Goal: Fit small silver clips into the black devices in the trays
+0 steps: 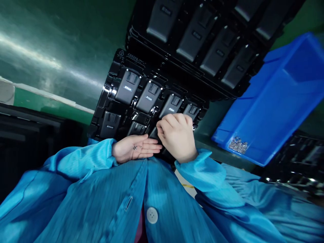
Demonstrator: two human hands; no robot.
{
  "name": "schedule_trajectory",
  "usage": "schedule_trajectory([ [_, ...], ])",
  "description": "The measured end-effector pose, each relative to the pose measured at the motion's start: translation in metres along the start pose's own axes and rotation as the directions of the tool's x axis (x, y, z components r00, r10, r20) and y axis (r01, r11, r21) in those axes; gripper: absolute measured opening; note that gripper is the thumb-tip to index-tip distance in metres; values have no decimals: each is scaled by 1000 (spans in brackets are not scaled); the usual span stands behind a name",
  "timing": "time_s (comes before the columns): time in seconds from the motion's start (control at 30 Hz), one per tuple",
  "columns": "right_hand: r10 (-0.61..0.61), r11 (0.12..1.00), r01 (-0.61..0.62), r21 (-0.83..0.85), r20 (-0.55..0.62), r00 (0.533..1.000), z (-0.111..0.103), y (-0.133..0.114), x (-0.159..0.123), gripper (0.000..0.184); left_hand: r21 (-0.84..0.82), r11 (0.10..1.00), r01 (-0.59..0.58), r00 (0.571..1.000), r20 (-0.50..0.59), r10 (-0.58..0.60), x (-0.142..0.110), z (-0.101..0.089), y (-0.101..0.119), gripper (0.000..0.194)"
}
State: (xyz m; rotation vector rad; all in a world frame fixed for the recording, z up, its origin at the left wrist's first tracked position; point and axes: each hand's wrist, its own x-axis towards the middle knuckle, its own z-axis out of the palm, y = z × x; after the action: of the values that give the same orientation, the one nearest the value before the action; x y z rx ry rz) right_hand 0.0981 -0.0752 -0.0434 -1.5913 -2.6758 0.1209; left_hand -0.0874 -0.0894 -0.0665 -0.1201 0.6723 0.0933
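My left hand (135, 148) lies palm up and open just above my blue coat, with a couple of tiny metal screws (136, 147) resting in the palm. My right hand (176, 135) is curled, its fingers pressed onto a black plastic part (154, 134) at the near edge of a black tray (107, 88). The tray holds several dark grey parts labelled with white lettering (127, 88). What the right fingertips pinch is hidden.
A second black tray (215, 87) with several larger dark parts lies beyond the first. A blue plastic bin (275, 98) at the right holds a small heap of metal screws (238, 145). The bench top is green (55, 40). More dark trays (298, 162) sit at far right.
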Motion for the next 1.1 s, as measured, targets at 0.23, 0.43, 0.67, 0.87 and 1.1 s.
schedule_trajectory([
  [0.23,-67,998,67,-5,-16,998,-3,0,-9,11,24,1000,7,999,32,-8,-1,-1,1,58],
  [0.43,-64,995,67,76,-49,997,3,1,-32,20,41,999,6,999,35,-7,-1,0,1,62],
  [0.67,49,992,-41,121,-65,997,-5,-7,-37,26,-40,999,-30,998,58,32,-3,0,5,72],
  [0.87,138,892,-48,450,-169,976,-22,-30,-31,5,-189,975,-118,966,206,156,-7,8,11,84],
  [1.1,205,842,-118,526,-111,972,-15,-38,-26,4,-200,968,-153,944,259,202,-6,22,13,86],
])
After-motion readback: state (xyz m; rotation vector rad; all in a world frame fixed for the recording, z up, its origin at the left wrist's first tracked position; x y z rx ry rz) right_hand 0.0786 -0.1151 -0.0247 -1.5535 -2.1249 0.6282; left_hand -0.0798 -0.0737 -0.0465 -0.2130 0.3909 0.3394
